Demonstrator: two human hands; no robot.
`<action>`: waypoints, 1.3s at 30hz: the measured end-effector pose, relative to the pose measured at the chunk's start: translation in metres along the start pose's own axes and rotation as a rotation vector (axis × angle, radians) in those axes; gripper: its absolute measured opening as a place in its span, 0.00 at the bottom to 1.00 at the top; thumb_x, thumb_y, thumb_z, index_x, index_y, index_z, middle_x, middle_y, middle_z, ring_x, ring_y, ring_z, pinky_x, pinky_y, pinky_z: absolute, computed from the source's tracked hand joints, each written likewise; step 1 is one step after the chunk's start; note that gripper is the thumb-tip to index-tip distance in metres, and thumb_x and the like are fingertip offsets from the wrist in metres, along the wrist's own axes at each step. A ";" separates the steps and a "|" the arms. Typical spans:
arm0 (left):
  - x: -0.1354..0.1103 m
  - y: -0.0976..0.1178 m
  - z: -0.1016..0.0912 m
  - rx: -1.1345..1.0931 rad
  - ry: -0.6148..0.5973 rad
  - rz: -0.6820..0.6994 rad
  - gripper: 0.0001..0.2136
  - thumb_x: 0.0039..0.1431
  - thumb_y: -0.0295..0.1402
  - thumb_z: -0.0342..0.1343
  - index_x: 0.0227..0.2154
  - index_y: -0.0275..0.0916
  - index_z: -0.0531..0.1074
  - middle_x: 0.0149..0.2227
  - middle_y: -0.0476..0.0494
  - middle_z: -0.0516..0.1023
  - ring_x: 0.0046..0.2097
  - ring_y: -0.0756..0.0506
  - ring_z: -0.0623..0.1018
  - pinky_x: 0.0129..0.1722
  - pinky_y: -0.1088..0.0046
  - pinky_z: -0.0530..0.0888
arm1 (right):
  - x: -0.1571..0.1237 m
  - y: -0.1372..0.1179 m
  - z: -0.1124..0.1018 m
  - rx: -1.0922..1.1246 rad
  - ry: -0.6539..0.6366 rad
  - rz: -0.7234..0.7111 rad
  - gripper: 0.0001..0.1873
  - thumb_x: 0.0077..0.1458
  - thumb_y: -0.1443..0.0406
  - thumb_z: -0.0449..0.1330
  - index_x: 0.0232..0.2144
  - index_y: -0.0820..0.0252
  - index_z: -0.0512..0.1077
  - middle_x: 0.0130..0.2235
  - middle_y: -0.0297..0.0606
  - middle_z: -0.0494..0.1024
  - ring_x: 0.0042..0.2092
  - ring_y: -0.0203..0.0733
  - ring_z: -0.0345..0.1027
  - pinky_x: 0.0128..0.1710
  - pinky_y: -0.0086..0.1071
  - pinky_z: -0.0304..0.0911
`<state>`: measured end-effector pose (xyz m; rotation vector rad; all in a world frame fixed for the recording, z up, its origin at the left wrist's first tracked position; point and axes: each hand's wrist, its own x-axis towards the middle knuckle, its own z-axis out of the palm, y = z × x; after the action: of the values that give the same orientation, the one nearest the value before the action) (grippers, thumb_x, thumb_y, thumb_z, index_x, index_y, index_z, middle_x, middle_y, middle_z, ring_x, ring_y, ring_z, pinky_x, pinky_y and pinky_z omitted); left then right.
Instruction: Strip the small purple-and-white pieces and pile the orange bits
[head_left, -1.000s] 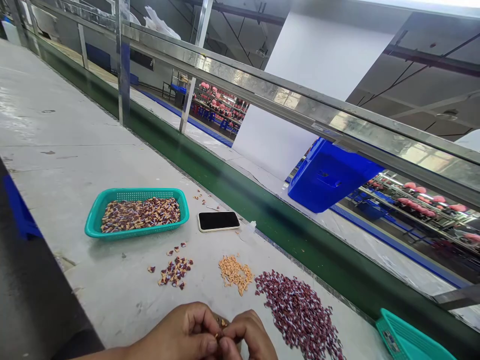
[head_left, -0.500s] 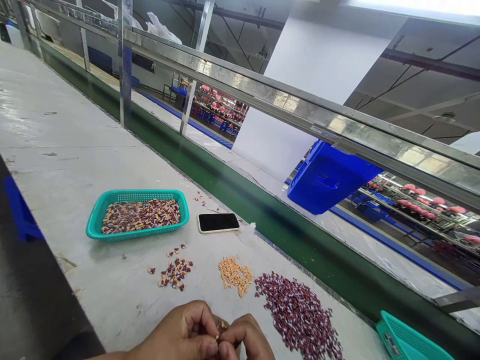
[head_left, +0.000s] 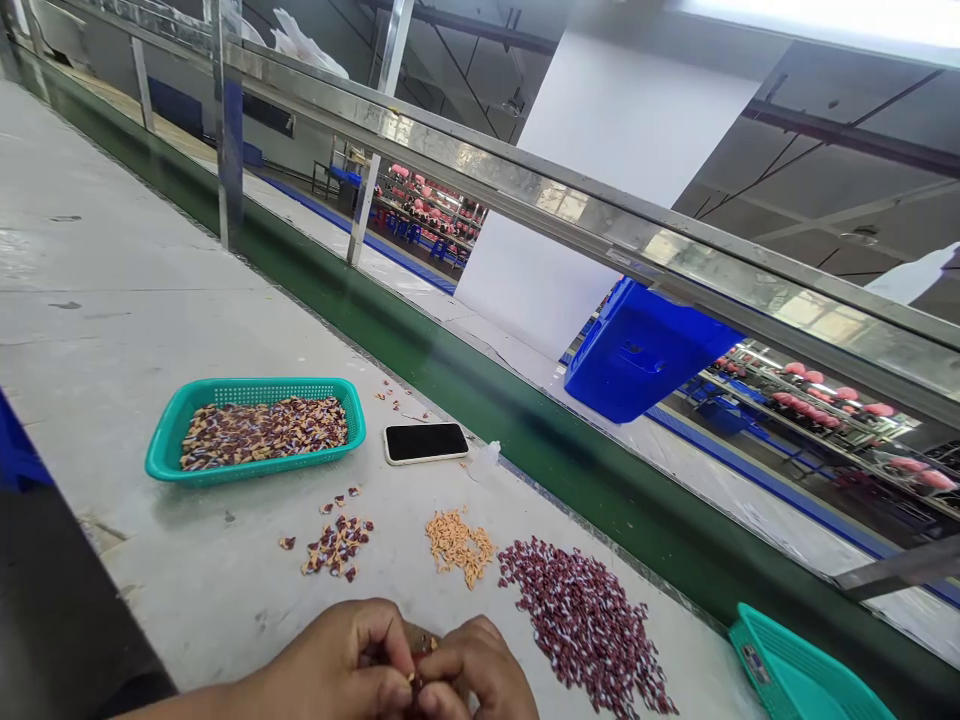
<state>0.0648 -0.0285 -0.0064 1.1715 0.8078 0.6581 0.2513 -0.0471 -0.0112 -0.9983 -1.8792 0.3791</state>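
Note:
At the bottom edge my left hand (head_left: pixel 341 665) and my right hand (head_left: pixel 469 675) meet, fingers curled and pinched together on a small maroon and tan piece (head_left: pixel 421 648) held between them. Just beyond them on the white table lie a big heap of maroon pieces (head_left: pixel 585 625), a small heap of tan pieces (head_left: pixel 457 545) and a little cluster of joined maroon-and-tan pieces (head_left: pixel 334 545). A teal basket (head_left: pixel 161 450) farther left holds many joined pieces.
A black phone (head_left: pixel 426 442) lies face up beside the basket, with a small clear bottle (head_left: pixel 486 458) near it. A green conveyor belt (head_left: pixel 480 400) runs along the table's far edge under a metal rail. Another teal basket (head_left: pixel 795 675) shows at the lower right; a blue crate (head_left: pixel 645 350) stands beyond the belt.
The view has shifted slightly, so everything sits a little further left. My hands stay pressed together on the small piece, fingers working it slightly.

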 end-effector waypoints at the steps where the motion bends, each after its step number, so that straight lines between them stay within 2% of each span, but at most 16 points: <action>1: -0.001 0.008 -0.007 0.168 0.019 0.025 0.02 0.47 0.30 0.56 0.26 0.40 0.70 0.26 0.51 0.77 0.30 0.46 0.73 0.29 0.74 0.65 | 0.002 0.006 -0.009 -0.034 -0.019 0.032 0.23 0.60 0.46 0.50 0.27 0.54 0.75 0.23 0.34 0.77 0.27 0.39 0.70 0.28 0.30 0.65; 2: -0.001 0.017 -0.016 0.411 0.071 0.104 0.01 0.48 0.29 0.56 0.26 0.40 0.72 0.28 0.50 0.77 0.33 0.45 0.75 0.32 0.73 0.66 | 0.003 0.013 -0.020 -0.103 -0.010 0.072 0.22 0.59 0.47 0.52 0.29 0.54 0.76 0.25 0.36 0.78 0.28 0.41 0.71 0.29 0.32 0.66; 4: -0.001 0.034 -0.037 0.768 0.143 0.194 0.05 0.53 0.32 0.54 0.26 0.41 0.74 0.30 0.49 0.78 0.35 0.43 0.76 0.35 0.71 0.67 | 0.005 0.029 -0.045 -0.340 0.051 0.162 0.11 0.58 0.58 0.57 0.31 0.56 0.77 0.32 0.40 0.80 0.35 0.46 0.74 0.36 0.37 0.67; 5: -0.001 0.041 -0.049 0.885 0.175 0.212 0.07 0.56 0.34 0.53 0.27 0.42 0.75 0.31 0.47 0.79 0.35 0.42 0.76 0.36 0.71 0.67 | 0.005 0.037 -0.056 -0.452 0.058 0.185 0.08 0.56 0.63 0.58 0.31 0.56 0.77 0.33 0.41 0.80 0.37 0.47 0.73 0.38 0.40 0.66; 7: 0.001 0.051 -0.071 1.069 0.206 0.286 0.10 0.60 0.36 0.50 0.30 0.43 0.76 0.34 0.46 0.79 0.38 0.41 0.76 0.38 0.70 0.67 | 0.004 0.049 -0.072 -0.626 -0.025 0.208 0.07 0.52 0.70 0.59 0.29 0.54 0.77 0.32 0.39 0.79 0.36 0.47 0.71 0.37 0.40 0.63; 10: 0.007 0.057 -0.087 1.252 0.195 0.372 0.13 0.63 0.35 0.48 0.29 0.43 0.77 0.33 0.45 0.78 0.37 0.42 0.75 0.38 0.70 0.66 | 0.001 0.058 -0.078 -0.812 -0.112 0.192 0.10 0.49 0.74 0.60 0.26 0.53 0.75 0.29 0.36 0.77 0.33 0.46 0.69 0.34 0.38 0.59; 13: 0.016 0.061 -0.079 1.370 0.152 0.398 0.12 0.62 0.31 0.49 0.28 0.41 0.76 0.32 0.45 0.77 0.37 0.42 0.75 0.37 0.69 0.66 | 0.002 0.058 -0.070 -0.912 -0.133 0.194 0.10 0.49 0.74 0.60 0.24 0.53 0.74 0.29 0.37 0.76 0.34 0.47 0.67 0.34 0.38 0.56; 17: 0.037 0.068 -0.042 1.542 -0.022 0.406 0.08 0.57 0.25 0.53 0.31 0.41 0.76 0.34 0.44 0.79 0.38 0.41 0.77 0.37 0.67 0.69 | 0.005 0.053 -0.063 -0.963 -0.153 0.231 0.10 0.51 0.75 0.58 0.23 0.56 0.72 0.29 0.38 0.75 0.36 0.48 0.67 0.36 0.39 0.56; 22: 0.071 0.064 -0.006 1.632 -0.060 0.425 0.05 0.54 0.25 0.55 0.30 0.38 0.76 0.33 0.38 0.79 0.37 0.37 0.78 0.35 0.64 0.71 | 0.003 0.051 -0.061 -0.869 -0.117 0.214 0.08 0.51 0.74 0.54 0.26 0.58 0.71 0.28 0.38 0.75 0.34 0.47 0.68 0.36 0.39 0.58; 28: 0.097 0.048 0.005 1.669 -0.101 0.393 0.07 0.48 0.18 0.56 0.27 0.35 0.75 0.31 0.35 0.79 0.35 0.36 0.79 0.33 0.64 0.72 | 0.000 0.050 -0.056 -0.722 -0.012 0.170 0.08 0.48 0.73 0.52 0.26 0.58 0.69 0.27 0.38 0.75 0.31 0.45 0.69 0.33 0.37 0.62; 31: 0.097 0.049 0.005 1.608 -0.128 0.396 0.10 0.47 0.15 0.54 0.27 0.33 0.75 0.30 0.33 0.79 0.36 0.34 0.79 0.34 0.61 0.72 | -0.001 0.048 -0.054 -0.624 -0.018 0.166 0.08 0.47 0.74 0.53 0.26 0.58 0.69 0.27 0.37 0.74 0.31 0.43 0.69 0.32 0.35 0.63; 34: 0.090 0.058 0.004 1.488 -0.118 0.393 0.08 0.49 0.17 0.53 0.28 0.34 0.74 0.32 0.33 0.79 0.36 0.33 0.78 0.35 0.60 0.71 | 0.000 0.044 -0.050 -0.414 -0.030 0.111 0.11 0.48 0.76 0.53 0.30 0.58 0.71 0.29 0.35 0.76 0.33 0.40 0.70 0.33 0.31 0.65; 37: 0.076 0.067 0.003 1.299 -0.079 0.372 0.07 0.53 0.22 0.51 0.29 0.36 0.74 0.31 0.40 0.79 0.35 0.39 0.78 0.34 0.66 0.71 | -0.001 0.038 -0.042 -0.150 -0.046 0.095 0.14 0.49 0.76 0.52 0.33 0.56 0.73 0.30 0.33 0.77 0.33 0.37 0.71 0.35 0.28 0.66; 39: 0.065 0.071 0.003 1.150 -0.055 0.342 0.07 0.54 0.25 0.50 0.29 0.38 0.73 0.30 0.45 0.78 0.32 0.44 0.76 0.31 0.72 0.70 | -0.001 0.032 -0.035 -0.007 -0.041 0.149 0.13 0.51 0.74 0.53 0.32 0.55 0.74 0.29 0.32 0.78 0.32 0.36 0.72 0.34 0.26 0.67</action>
<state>0.1012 0.0414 0.0494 2.3954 0.9679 0.4011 0.2964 -0.0333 -0.0143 -1.1469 -1.8489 0.4848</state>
